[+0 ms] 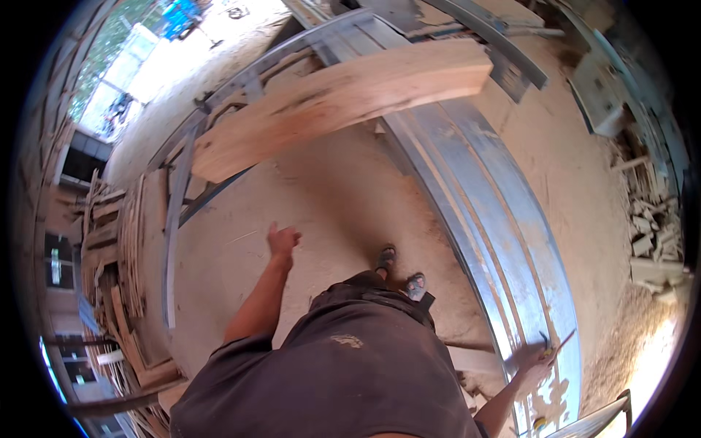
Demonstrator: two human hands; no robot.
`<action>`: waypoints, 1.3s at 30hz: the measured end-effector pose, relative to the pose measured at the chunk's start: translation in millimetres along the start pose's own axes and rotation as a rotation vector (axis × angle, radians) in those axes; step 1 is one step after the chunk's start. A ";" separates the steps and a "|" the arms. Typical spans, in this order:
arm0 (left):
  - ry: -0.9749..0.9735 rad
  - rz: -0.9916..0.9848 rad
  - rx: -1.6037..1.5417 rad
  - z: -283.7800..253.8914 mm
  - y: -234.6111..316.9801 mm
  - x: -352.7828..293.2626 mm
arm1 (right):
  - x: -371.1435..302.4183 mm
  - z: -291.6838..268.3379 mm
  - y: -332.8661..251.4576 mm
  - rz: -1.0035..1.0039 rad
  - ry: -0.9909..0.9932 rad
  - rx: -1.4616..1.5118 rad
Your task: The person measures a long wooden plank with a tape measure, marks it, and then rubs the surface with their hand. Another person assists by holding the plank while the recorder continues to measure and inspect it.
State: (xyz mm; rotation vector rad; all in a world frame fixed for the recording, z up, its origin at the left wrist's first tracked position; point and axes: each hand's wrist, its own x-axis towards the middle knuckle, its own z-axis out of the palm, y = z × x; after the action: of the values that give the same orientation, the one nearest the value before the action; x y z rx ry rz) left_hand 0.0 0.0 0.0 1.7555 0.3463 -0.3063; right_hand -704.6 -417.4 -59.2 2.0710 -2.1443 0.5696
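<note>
dark shirt (358, 372) fills bottom centre, left hand (283, 239) fingers loosely apart, right hand (537, 367), lower right, clamping a thin reddish stick (566, 340) slanting up-right.

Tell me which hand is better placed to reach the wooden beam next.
Probably the left hand: it looks empty and is nearer the wooden beam. The right hand is farther off, over the metal bench, and seems to hold a thin reddish stick.
</note>
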 end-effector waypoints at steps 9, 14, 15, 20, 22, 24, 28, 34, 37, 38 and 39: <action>-0.468 0.517 0.292 130.0 -2.3 -71.2 | 14.7 11.6 -38.7 -0.063 0.127 -0.074; -1.084 0.410 0.340 172.7 45.1 -157.0 | -5.8 -48.1 -222.6 0.177 -0.219 0.588; -1.155 0.418 0.362 175.1 56.3 -174.2 | -23.7 -34.5 -241.5 0.073 -0.221 0.712; -1.129 0.794 0.344 176.0 58.1 -183.7 | -94.2 -95.2 -440.2 0.067 -1.080 1.437; -1.126 0.745 0.415 163.7 72.2 -165.1 | -119.5 -102.6 -487.2 -0.002 -1.198 1.464; -1.039 0.676 0.386 139.8 78.2 -143.5 | -137.4 -101.6 -515.3 -0.005 -1.320 1.437; -0.989 0.648 0.514 81.3 82.3 -91.1 | -161.8 -83.7 -553.9 -0.144 -1.531 1.262; -0.931 0.526 0.664 7.4 72.6 -28.4 | -225.9 -84.8 -627.1 -0.378 -1.591 0.862; -0.830 0.419 0.700 -32.7 85.0 1.5 | -242.0 -83.6 -660.5 -0.239 -1.682 0.916; -0.840 0.361 0.772 -51.8 96.9 15.6 | -238.9 -86.3 -675.1 -0.191 -1.649 0.934; -0.853 0.303 0.844 -72.3 109.8 29.4 | -232.8 -88.4 -684.9 -0.141 -1.613 0.949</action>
State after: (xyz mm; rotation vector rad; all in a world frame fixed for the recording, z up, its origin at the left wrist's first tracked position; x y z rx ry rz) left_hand 71.4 51.0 102.2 2.2332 -0.7635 -1.0325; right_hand -33.0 -169.2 77.0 4.1229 -2.3216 -0.5309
